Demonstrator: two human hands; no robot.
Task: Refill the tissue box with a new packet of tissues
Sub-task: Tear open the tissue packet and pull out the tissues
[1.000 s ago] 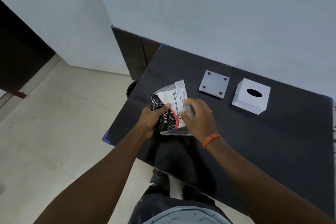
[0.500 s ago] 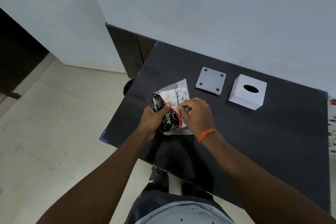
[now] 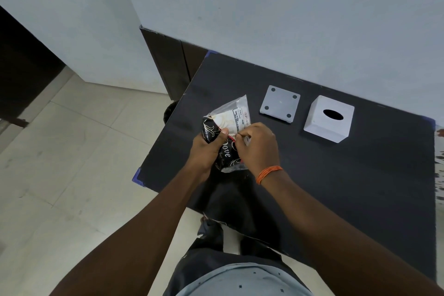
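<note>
I hold a tissue packet (image 3: 229,125), black, white and red in clear plastic, above the left part of the black table (image 3: 336,175). My left hand (image 3: 207,149) grips its left side, thumb on top. My right hand (image 3: 258,146), with an orange thread at the wrist, pinches the plastic on its right side. The white tissue box cover (image 3: 328,119) with an oval slot stands to the right, behind my hands. Its grey square base plate (image 3: 280,104) lies flat between packet and cover.
A white wall runs along the table's far edge. Dark cabinet doors (image 3: 173,65) stand at the back left. Light floor tiles (image 3: 72,163) spread to the left. My legs are under the table's near edge.
My right hand has slid left along the packet and its fingers have closed into a pinch on the plastic. The left hand keeps its grip.
</note>
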